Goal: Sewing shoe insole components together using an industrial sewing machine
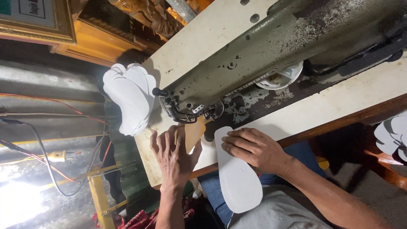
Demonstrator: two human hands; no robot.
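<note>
The white sole-shaped piece (pixel 237 178) lies nearest the camera, its narrow end on the table edge just in front of the sewing machine (pixel 263 55) and its broad end hanging off over the person's lap. The right hand (pixel 254 148) presses flat on its upper part, fingers together and curled slightly, tips pointing toward the machine's needle end. The left hand (pixel 174 154) lies beside it, fingers spread apart and flat, pinning a tan piece (pixel 193 133) that runs under the presser foot of the sewing machine. A stack of white sole pieces (pixel 129 97) sits beyond the machine's needle end, overhanging the far edge of the cream table (pixel 339 101). A round white bobbin dish (pixel 280 78) rests against the machine's base.
</note>
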